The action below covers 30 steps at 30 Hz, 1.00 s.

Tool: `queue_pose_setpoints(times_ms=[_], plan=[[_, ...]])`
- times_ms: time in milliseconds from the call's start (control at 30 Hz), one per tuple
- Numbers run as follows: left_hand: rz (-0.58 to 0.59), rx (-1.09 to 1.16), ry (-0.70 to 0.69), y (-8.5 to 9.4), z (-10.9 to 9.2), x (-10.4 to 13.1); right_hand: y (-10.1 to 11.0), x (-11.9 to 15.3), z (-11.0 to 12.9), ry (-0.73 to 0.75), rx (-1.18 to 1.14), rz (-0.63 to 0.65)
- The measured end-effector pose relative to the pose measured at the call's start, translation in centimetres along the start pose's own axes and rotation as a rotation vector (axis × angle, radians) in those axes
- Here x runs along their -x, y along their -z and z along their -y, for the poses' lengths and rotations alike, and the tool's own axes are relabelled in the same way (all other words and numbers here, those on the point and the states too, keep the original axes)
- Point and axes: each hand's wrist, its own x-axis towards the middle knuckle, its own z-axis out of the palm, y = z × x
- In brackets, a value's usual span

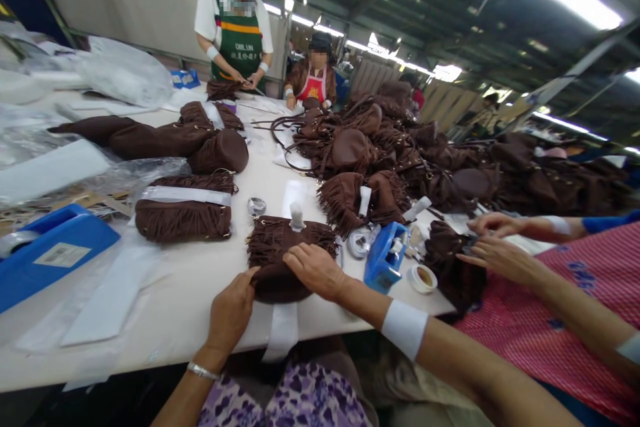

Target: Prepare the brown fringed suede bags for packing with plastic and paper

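Observation:
A brown fringed bag lies on the table in front of me, its rounded base toward me. My left hand grips the near left edge of the bag, thumb and fingers closed on it. Across the bag's near right part rests my right hand, fingers together and bent over the brown material. A white wrapped piece stands up at the bag's far edge. Under the bag lies a white strip that hangs over the table's front edge.
Left are a wrapped fringed bag and a blue tape dispenser. Right are another blue dispenser, a tape roll and a co-worker's hands. Brown bags are piled behind. Two people work across the table.

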Motion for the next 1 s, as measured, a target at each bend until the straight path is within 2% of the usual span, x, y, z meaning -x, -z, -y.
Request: queue_pose_setpoints(times_ms=[100, 200, 300, 400, 567, 733, 833, 1000], plan=[[-0.006, 0.025, 0.038, -0.1, 0.2, 0.1, 0.2, 2.0, -0.2, -0.2, -0.118, -0.091], [-0.009, 0.048, 0.072, -0.2, 0.3, 0.2, 0.2, 5.5, 0.1, -0.348, -0.148, -0.137], [0.004, 0.065, 0.081, -0.3, 0.4, 0.2, -0.8, 8.9, 1.1, -0.595, -0.168, -0.115], [0.014, 0.086, 0.106, -0.3, 0.5, 0.1, -2.5, 10.1, 2.2, -0.734, -0.186, -0.059], [0.035, 0.131, 0.098, -0.3, 0.5, 0.1, -4.7, 7.4, 3.0, -0.809, -0.121, -0.024], [0.055, 0.143, 0.113, -0.2, 0.6, 0.2, -6.3, 5.8, 2.4, -0.873, -0.078, -0.035], [0.068, 0.19, 0.179, 0.1, 0.5, 0.0, -6.0, 6.1, 0.9, -0.84, -0.086, -0.043], [0.105, 0.198, 0.259, 0.3, 0.2, -0.1, -4.2, 7.2, -1.7, -0.663, -0.131, -0.028]])
